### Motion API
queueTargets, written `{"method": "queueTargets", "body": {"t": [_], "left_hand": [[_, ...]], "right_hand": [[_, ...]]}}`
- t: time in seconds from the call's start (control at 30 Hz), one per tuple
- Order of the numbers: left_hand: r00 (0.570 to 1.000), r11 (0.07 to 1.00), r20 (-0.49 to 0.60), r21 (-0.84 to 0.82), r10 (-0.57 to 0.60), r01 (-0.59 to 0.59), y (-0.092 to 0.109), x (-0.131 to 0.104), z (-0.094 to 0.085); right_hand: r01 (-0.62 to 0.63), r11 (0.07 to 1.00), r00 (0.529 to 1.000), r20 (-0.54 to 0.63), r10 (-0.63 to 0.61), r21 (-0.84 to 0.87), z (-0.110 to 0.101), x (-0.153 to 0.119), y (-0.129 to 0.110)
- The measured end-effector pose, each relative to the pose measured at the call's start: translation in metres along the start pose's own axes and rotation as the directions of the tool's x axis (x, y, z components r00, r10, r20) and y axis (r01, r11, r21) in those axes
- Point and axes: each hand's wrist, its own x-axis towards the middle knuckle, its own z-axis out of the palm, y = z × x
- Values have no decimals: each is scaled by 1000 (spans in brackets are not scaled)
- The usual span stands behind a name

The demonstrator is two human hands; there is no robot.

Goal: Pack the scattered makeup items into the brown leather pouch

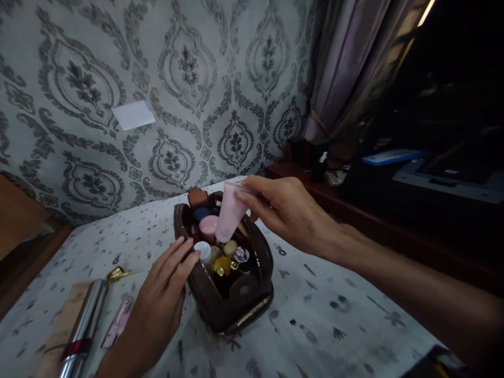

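A dark brown cosmetic bag (232, 299) stands unzipped on the bed-like surface, packed with several small bottles and jars. My right hand (283, 205) pinches a pale pink squeeze tube (230, 212) by its flat end. The tube's other end points down into the bag's opening. Fingers of my left hand (161, 294) reach over the bag's left rim, close to a white cap (203, 252); its thumb is hidden. Inside the bag are a pink-lidded jar (208, 226), a yellow item (222, 265) and a clear, shiny cap (241, 254).
Left of the bag lie a silver tube with a red band (81, 331), a brown box (65, 320), a small pink packet (117, 323) and a gold item (120, 273). Patterned wallpaper (236, 142) rises behind. A dark wooden ledge (291, 170) runs along the right.
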Motion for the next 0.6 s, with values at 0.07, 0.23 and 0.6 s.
{"method": "queueTargets", "body": {"t": [0.07,0.23,0.6], "left_hand": [[1000,1000,-26,12,4,-4,-2,-2,2],[999,1000,-47,26,14,-13,-5,-4,3],[1000,1000,-12,16,6,-6,-4,-6,4]], "right_hand": [[0,1000,1000,5,0,-16,1,5,2],[-5,999,1000,-2,5,-52,6,13,7],[-18,995,999,-44,22,93,38,38,16]]}}
